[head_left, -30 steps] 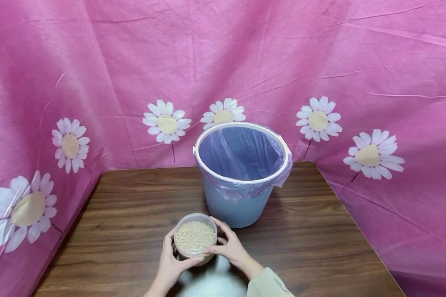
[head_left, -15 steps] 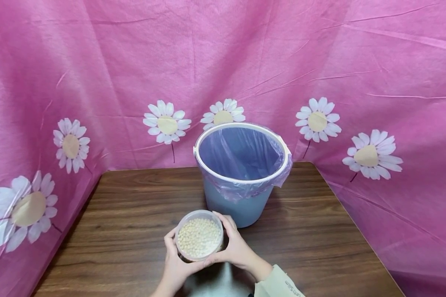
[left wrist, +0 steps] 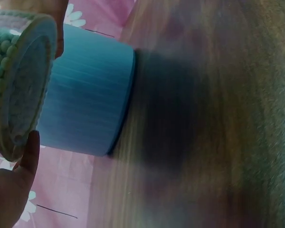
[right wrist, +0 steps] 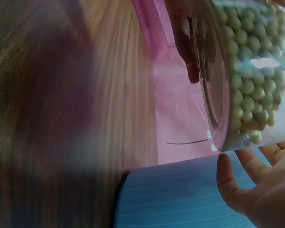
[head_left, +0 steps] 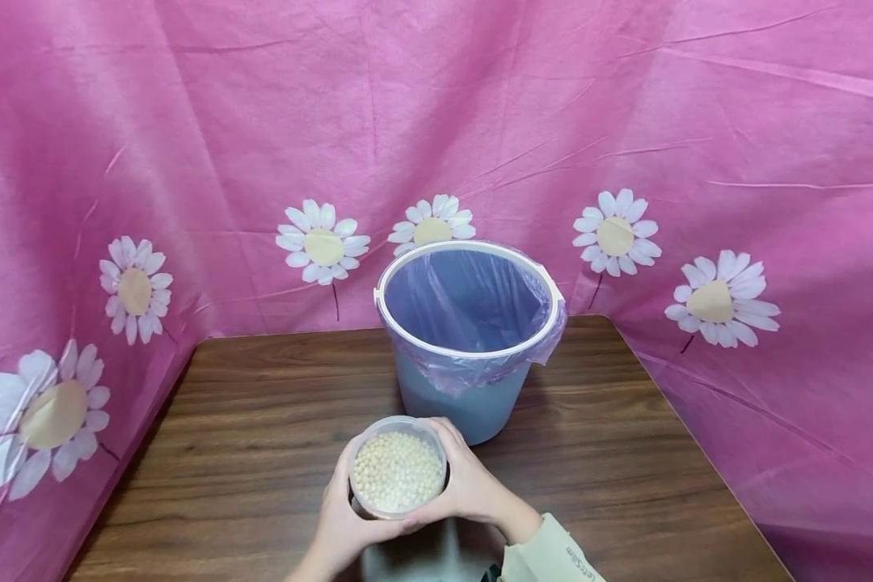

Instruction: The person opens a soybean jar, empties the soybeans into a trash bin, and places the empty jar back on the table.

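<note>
A clear round plastic jar (head_left: 400, 421) of pale round beans (head_left: 398, 472) is held up off the table between my two hands. My left hand (head_left: 339, 517) grips its left and near side, with the thumb along the front. My right hand (head_left: 471, 490) grips the right side, fingers wrapped toward the far wall. In the left wrist view the jar's bare base (left wrist: 28, 88) faces the camera and hangs above the wood. Fingers (right wrist: 232, 187) support the jar's lower edge in the right wrist view. Whether a lid covers the top, I cannot tell.
Just behind the jar stands a blue-grey bin (head_left: 458, 404), lined with a thin purple bag (head_left: 473, 373) under a white rim ring (head_left: 473, 354). The brown wooden table (head_left: 262, 420) is enclosed by pink cloth (head_left: 262, 121) printed with daisies.
The jar has risen off the table and shifted slightly right in both hands. My fingers have closed more fully round it. The bin has stayed in place.
</note>
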{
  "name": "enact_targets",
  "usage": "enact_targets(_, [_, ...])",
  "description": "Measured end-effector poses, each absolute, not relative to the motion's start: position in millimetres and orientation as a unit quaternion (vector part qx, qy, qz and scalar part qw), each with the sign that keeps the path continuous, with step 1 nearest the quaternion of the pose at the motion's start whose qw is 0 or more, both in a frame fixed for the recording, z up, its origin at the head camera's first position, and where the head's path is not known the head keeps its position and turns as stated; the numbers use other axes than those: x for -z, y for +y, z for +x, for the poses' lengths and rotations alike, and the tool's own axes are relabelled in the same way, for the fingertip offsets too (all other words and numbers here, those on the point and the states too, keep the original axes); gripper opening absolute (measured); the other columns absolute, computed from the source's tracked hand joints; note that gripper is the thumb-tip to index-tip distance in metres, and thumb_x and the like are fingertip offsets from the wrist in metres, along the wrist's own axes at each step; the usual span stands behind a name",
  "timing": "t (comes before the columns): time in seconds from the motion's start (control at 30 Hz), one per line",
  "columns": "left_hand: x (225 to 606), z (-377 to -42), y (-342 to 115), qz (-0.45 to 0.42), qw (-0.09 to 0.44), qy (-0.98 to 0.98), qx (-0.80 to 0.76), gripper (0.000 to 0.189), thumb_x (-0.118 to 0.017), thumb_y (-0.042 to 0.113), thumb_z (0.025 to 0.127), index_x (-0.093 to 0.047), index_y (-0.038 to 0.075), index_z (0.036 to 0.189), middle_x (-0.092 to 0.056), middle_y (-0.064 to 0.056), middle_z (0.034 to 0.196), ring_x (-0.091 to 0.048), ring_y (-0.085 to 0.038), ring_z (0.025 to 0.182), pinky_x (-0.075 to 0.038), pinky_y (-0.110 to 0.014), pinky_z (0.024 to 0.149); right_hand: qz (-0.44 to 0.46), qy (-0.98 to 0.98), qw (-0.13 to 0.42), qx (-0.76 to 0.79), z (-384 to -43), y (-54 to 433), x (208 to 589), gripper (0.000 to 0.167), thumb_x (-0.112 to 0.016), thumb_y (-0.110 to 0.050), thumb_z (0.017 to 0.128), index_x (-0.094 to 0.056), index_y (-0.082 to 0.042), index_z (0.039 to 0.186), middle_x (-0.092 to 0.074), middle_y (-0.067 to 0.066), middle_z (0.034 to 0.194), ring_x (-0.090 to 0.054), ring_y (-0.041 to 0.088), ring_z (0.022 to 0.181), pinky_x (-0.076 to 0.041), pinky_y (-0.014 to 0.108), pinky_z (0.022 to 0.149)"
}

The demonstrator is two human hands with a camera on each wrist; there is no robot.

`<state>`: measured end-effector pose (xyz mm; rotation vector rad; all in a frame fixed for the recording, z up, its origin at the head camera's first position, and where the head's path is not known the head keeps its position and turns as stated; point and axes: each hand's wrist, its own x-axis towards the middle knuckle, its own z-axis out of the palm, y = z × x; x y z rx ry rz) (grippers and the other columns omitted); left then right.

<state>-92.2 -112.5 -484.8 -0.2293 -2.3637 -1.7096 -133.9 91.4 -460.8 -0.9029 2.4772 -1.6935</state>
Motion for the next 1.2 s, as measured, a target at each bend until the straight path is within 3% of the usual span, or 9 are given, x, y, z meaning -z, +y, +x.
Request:
enact_targets(0.2, [483, -94, -117, -0.134, 0.094, -0.780, 0.603, 0.113, -0.098, 0.019, 0.052, -0.041, 0.020, 0.149, -0.057, -0.005, 0.140, -0.053, -0.004, 0.123, -0.036, -0.015, 0.105, -0.288, 0.779, 0.022, 0.556, -131, 92, 457, 0.111, -0.098, -0.025, 0.053, -0.039, -0.013, 0.146, -0.049, 0.007, 0.140, -0.048, 0.025, 0.125, -0.041, 0.033, 0.106])
enact_targets(0.47, [481, -96, -121, -0.164, 0.105, -0.778, 0.597, 0.114, -0.098, 0.016, 0.049, -0.043, 0.015, 0.148, -0.058, -0.014, 0.138, -0.054, -0.004, 0.121, -0.038, -0.015, 0.103, -0.293, 0.760, 0.039, 0.579, -130, 94, 450, 0.109, -0.097, -0.019, 0.053, -0.039, -0.014, 0.145, -0.053, 0.008, 0.139, -0.052, 0.025, 0.124, -0.043, 0.033, 0.105])
enact_targets(0.67, [479, -97, -123, -0.170, 0.064, -0.775, 0.605, 0.113, -0.098, 0.017, 0.050, -0.043, 0.018, 0.148, -0.057, -0.011, 0.139, -0.053, -0.003, 0.122, -0.039, -0.017, 0.104, -0.287, 0.730, 0.093, 0.614, -130, 100, 446, 0.106, -0.096, -0.012, 0.055, -0.038, -0.014, 0.144, -0.052, 0.011, 0.142, -0.051, 0.024, 0.126, -0.042, 0.029, 0.107])
enact_targets(0.87, [476, -99, -122, -0.184, 0.029, -0.751, 0.633, 0.112, -0.096, 0.010, 0.050, -0.042, 0.017, 0.148, -0.056, -0.013, 0.140, -0.053, -0.004, 0.123, -0.037, -0.018, 0.105, -0.343, 0.708, 0.116, 0.607, -137, 109, 443, 0.106, -0.093, -0.004, 0.058, -0.034, -0.008, 0.146, -0.049, 0.019, 0.142, -0.052, 0.025, 0.125, -0.042, 0.028, 0.106])
enact_targets(1.2, [479, -93, -110, -0.174, 0.067, -0.754, 0.630, 0.114, -0.098, 0.013, 0.050, -0.039, 0.016, 0.147, -0.055, -0.010, 0.139, -0.053, -0.006, 0.122, -0.039, -0.019, 0.105, -0.322, 0.697, 0.134, 0.626, -135, 119, 451, 0.110, -0.090, -0.004, 0.063, -0.026, -0.006, 0.153, -0.041, 0.018, 0.150, -0.044, 0.015, 0.132, -0.034, 0.024, 0.109])
